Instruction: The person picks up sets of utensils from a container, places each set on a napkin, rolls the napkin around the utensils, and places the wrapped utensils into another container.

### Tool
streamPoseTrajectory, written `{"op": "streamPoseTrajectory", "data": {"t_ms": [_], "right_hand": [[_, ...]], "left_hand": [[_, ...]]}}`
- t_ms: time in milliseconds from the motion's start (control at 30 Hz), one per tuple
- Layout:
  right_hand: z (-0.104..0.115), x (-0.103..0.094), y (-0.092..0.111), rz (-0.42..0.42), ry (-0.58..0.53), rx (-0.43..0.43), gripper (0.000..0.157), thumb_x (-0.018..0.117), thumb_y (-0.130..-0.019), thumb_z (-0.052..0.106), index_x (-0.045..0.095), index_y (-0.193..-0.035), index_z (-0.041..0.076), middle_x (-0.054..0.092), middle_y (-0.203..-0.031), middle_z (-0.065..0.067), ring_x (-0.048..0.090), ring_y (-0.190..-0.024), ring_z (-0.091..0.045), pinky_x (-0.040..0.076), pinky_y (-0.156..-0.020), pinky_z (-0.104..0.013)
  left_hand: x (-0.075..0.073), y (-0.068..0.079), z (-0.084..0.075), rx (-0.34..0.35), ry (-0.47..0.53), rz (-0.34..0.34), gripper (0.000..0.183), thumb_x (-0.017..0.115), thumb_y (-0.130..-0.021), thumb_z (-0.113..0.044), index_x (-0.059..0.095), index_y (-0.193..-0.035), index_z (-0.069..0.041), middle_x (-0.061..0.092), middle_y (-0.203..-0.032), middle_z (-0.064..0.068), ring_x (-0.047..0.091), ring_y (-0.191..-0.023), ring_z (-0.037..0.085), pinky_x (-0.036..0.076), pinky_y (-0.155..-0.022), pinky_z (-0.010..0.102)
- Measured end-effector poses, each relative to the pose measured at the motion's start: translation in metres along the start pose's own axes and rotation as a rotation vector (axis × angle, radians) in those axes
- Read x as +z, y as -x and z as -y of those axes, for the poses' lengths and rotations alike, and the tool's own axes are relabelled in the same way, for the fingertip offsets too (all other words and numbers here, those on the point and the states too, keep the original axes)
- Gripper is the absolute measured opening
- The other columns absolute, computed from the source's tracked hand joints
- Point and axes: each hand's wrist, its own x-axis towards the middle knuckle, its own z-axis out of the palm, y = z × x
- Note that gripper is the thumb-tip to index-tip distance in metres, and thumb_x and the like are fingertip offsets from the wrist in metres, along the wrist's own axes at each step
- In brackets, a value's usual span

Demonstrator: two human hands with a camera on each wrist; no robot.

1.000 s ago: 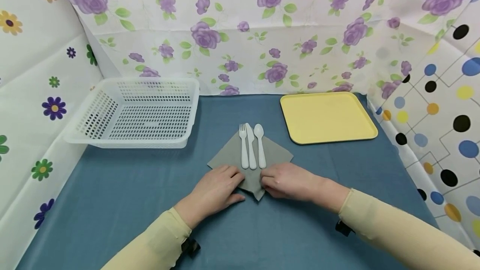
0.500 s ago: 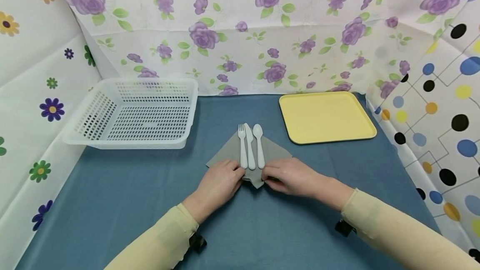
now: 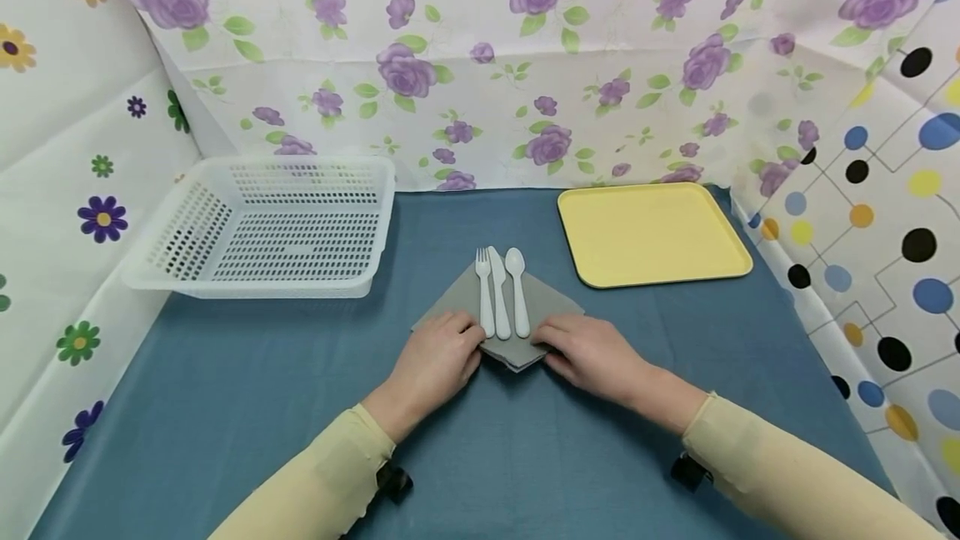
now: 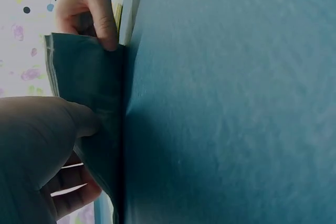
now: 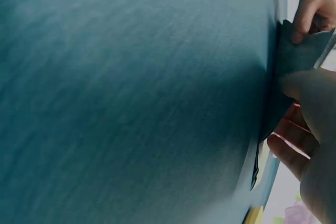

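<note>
A grey cloth napkin (image 3: 555,297) lies cornerwise at the middle of the table, its near corner lifted in the head view. On it rest a white fork (image 3: 486,298), a white knife (image 3: 502,307) and a white spoon (image 3: 520,294), side by side with handles toward me. My left hand (image 3: 438,357) pinches the napkin's near left edge, thumb on the near face in the left wrist view. Opposite it, my right hand (image 3: 592,357) pinches the near right edge between thumb and fingers. The fingertips of both hands are close beside the handle ends.
A white perforated plastic basket (image 3: 367,283) stands at the back left. At the back right lies a yellow tray (image 3: 652,232). Blue cloth (image 3: 262,390) covers the table, with patterned sheets hanging around its back and sides.
The napkin's near corner has come up and away from me, toward the handle ends. My left hand has closed from relaxed onto the edge, and my right hand has shifted slightly right.
</note>
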Motion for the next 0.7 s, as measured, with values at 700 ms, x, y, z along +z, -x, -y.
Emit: {"op": "streamPoseTrajectory", "data": {"t_ms": [700], "right_hand": [[-0.012,-0.005,-0.018,0.0,-0.228,0.373,0.007,0.077,-0.107,0.021,0.08,-0.101,0.019,0.07,-0.087,0.009,0.061,-0.074,-0.008,0.055,-0.071,-0.038]], "left_hand": [[0.002,-0.008,0.016,-0.208,0.039,-0.007,0.016,0.078,-0.106,-0.018,0.074,-0.091,-0.015,0.071,-0.089,0.003,0.065,-0.076,0.025,0.058,-0.072,0.044]]}}
